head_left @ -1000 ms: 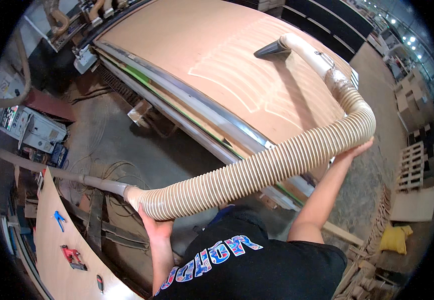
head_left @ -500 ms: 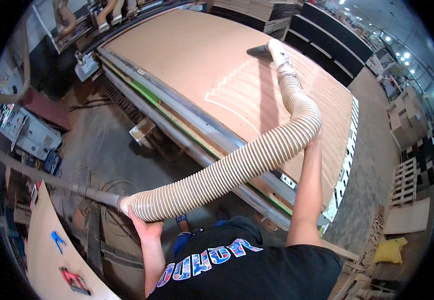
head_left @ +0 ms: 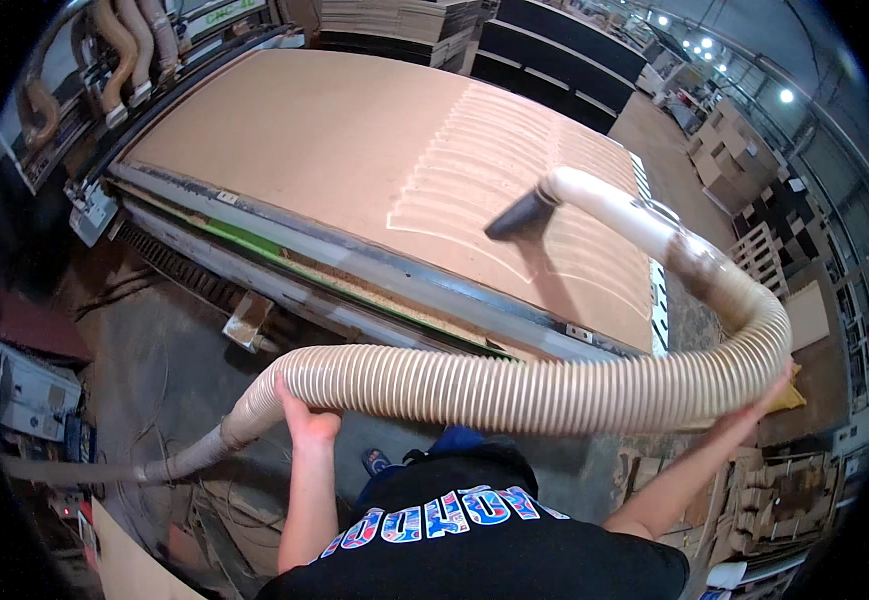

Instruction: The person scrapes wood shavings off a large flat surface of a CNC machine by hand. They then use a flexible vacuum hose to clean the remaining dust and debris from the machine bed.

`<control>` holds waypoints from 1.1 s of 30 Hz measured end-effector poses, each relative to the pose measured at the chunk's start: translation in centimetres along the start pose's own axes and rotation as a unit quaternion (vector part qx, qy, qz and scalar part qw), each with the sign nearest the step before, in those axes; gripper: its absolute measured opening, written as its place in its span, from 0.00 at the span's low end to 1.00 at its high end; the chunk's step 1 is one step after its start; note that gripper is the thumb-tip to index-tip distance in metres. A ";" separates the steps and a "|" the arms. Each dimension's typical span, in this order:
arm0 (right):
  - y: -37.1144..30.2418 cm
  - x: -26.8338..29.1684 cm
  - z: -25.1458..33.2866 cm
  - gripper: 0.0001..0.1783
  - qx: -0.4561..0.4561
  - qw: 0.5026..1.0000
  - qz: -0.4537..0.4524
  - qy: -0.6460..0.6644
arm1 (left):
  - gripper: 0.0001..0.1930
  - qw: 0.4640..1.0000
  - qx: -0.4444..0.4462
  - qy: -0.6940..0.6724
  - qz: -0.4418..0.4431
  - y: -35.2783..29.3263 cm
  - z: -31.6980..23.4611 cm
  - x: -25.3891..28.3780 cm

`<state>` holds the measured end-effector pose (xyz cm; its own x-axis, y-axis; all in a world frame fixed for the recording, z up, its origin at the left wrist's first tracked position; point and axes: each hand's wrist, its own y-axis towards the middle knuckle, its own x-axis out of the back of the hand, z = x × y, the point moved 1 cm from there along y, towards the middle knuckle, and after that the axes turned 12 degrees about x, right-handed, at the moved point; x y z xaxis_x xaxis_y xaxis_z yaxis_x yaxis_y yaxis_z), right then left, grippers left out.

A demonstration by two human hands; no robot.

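Note:
A thick ribbed vacuum hose [head_left: 515,392] runs across in front of my body, beige and bent back on itself at the right. My left hand [head_left: 307,415] grips it from below near its left bend, the thumb showing and the fingers mostly hidden behind. At the far right bend my right hand [head_left: 767,395] holds the hose from underneath, its fingers largely covered by it. A white pipe [head_left: 615,210] leads from the hose to a dark flat nozzle [head_left: 525,215], which is over the brown board [head_left: 285,130]. Pale curved dust ridges mark the board's right half.
The board lies on a long machine bed [head_left: 355,265] with a metal edge. Stacked dark panels [head_left: 555,60] stand behind it. A control cabinet [head_left: 25,385] is at left, cartons [head_left: 730,145] at right, and flattened cardboard [head_left: 785,500] at lower right.
The nozzle has come from the board's far side toward its near edge. My right hand has swung outward to the right with the hose. The view has shifted too.

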<state>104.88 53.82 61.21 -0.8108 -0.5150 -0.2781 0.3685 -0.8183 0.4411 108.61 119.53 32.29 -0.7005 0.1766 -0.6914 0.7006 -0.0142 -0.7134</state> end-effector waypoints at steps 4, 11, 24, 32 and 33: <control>-3.3 2.0 4.5 0.38 0.122 0.984 -0.123 -0.043 | 0.43 0.998 0.056 0.024 0.010 2.3 -1.1 -1.9; -3.4 -2.9 -2.1 0.37 0.101 0.979 -0.173 -0.045 | 0.45 0.996 0.063 0.042 -0.043 7.5 -2.4 -3.2; 2.2 -42.7 -28.7 0.37 -0.143 0.980 -0.021 0.136 | 0.40 0.994 -0.085 -0.055 -0.030 11.6 -3.8 -13.7; 6.0 -65.2 -44.3 0.42 -0.272 0.884 0.207 0.319 | 0.42 0.984 -0.124 -0.108 -0.060 10.2 -3.3 -15.5; 5.8 -66.4 -44.5 0.43 -0.297 0.878 0.211 0.311 | 0.42 0.982 -0.127 -0.115 -0.081 9.8 -3.5 -15.8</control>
<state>181.04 71.88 44.31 -0.2090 -0.6922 -0.6908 0.8981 -0.4153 0.1444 126.99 120.05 36.61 -0.7970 -0.0701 -0.5999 0.5687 0.2474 -0.7845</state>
